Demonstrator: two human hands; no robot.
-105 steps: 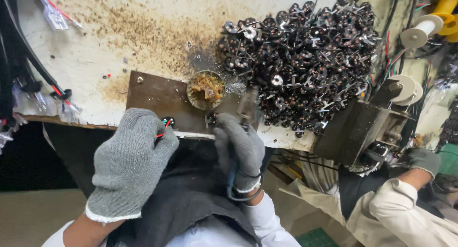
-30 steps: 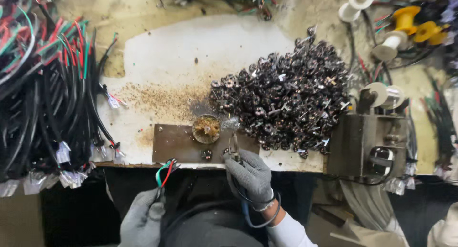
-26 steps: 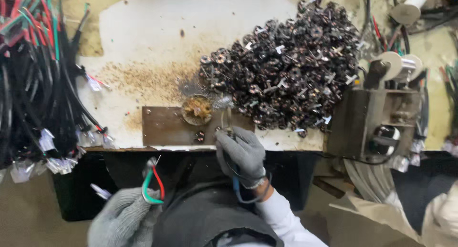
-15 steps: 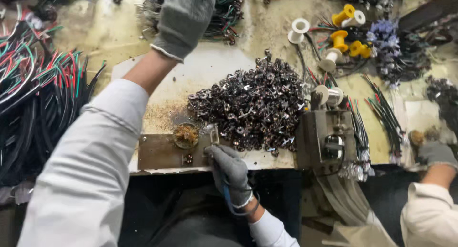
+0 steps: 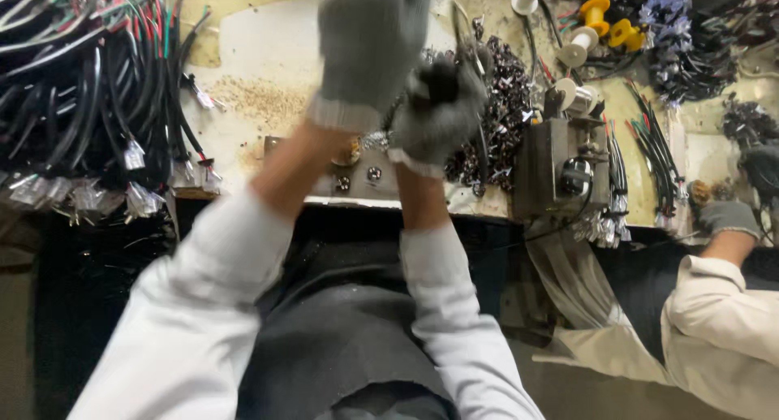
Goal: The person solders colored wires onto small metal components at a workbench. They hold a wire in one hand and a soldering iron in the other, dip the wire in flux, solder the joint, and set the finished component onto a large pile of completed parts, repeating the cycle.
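Both my hands wear grey knit gloves and are raised close to the camera, blurred. My left hand [image 5: 369, 47] shows only the back of its glove, so what it holds is hidden. My right hand [image 5: 438, 103] is just right of it, touching it, with fingers closed around a thin dark corded tool [image 5: 480, 136] whose cord hangs down. Under the hands lie a brown metal plate [image 5: 357, 172] with round fittings and a heap of small dark metal parts [image 5: 507, 87].
Bundles of black, red and green cables [image 5: 81, 87] fill the left of the bench. A grey metal box machine [image 5: 560, 156] stands at right, with yellow and white spools [image 5: 596, 22] behind it. A co-worker's gloved hand [image 5: 726, 217] and pale sleeve are at far right.
My left hand, stretched to the back of the bench half a second ago, has drawn back beside my right hand. The right hand has lifted off the plate toward the camera.
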